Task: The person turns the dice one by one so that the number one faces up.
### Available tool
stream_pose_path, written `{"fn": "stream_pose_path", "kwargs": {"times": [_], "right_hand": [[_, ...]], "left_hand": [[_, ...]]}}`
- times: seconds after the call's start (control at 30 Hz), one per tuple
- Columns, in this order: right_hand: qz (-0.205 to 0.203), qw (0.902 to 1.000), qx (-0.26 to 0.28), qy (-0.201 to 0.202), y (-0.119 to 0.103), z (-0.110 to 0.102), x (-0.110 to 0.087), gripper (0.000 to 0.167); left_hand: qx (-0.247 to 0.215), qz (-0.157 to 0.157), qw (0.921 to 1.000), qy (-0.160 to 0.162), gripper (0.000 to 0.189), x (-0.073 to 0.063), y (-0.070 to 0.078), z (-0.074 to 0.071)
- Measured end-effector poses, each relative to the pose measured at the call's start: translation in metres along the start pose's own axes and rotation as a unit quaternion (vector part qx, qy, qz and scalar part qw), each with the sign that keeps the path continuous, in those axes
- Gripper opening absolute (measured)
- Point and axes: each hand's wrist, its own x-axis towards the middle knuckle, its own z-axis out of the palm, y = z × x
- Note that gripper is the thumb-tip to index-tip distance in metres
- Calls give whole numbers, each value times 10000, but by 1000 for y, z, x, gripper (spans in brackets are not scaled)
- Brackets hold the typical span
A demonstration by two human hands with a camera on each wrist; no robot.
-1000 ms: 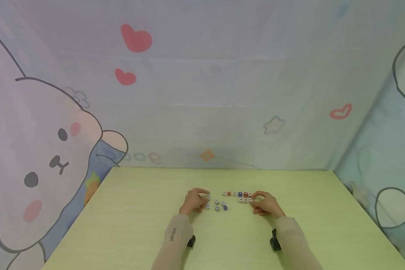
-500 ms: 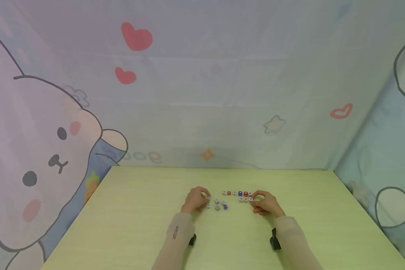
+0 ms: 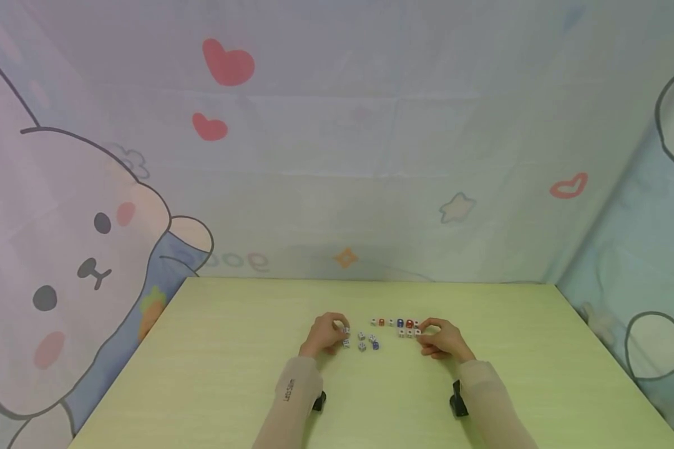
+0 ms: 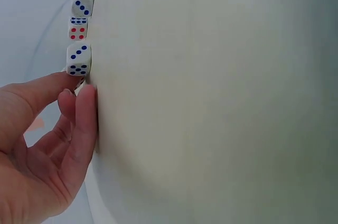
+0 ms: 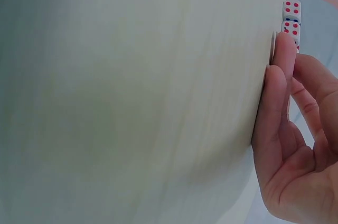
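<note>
In the head view my left hand [image 3: 322, 335] curls its index finger and thumb around a white die [image 3: 346, 330] at the left of a loose group. Just in front of it lies another white die [image 3: 346, 343]. The left wrist view shows a white die with blue pips [image 4: 79, 59] right at the fingertips, partly covering the die behind. My right hand [image 3: 445, 338] has index finger and thumb at the right end of two dice rows, pinching the end white die [image 3: 417, 333] of the near row. Its fingers partly hide the dice in the right wrist view.
Between the hands lie several loose white dice [image 3: 362, 336] and a blue die [image 3: 375, 345]. The far row mixes white dice, a red die [image 3: 381, 322] and a blue die [image 3: 400, 323]. A printed curtain [image 3: 326, 149] hangs behind the pale table [image 3: 230, 374].
The left index finger has bent down and closed in with the thumb around the white die. The right hand and the rows have stayed in place.
</note>
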Motion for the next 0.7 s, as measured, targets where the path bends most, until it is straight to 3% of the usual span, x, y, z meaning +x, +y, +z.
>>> {"fn": "stream_pose_path", "kwargs": {"times": [0.27, 0.7], "right_hand": [[-69, 10000, 8, -9, -2, 0, -4, 24], [4, 10000, 68, -42, -2, -1, -4, 25]], "left_hand": [[-186, -117, 9998, -6, 13, 0, -5, -1], [10, -125, 9999, 117, 14, -1, -4, -2]]}}
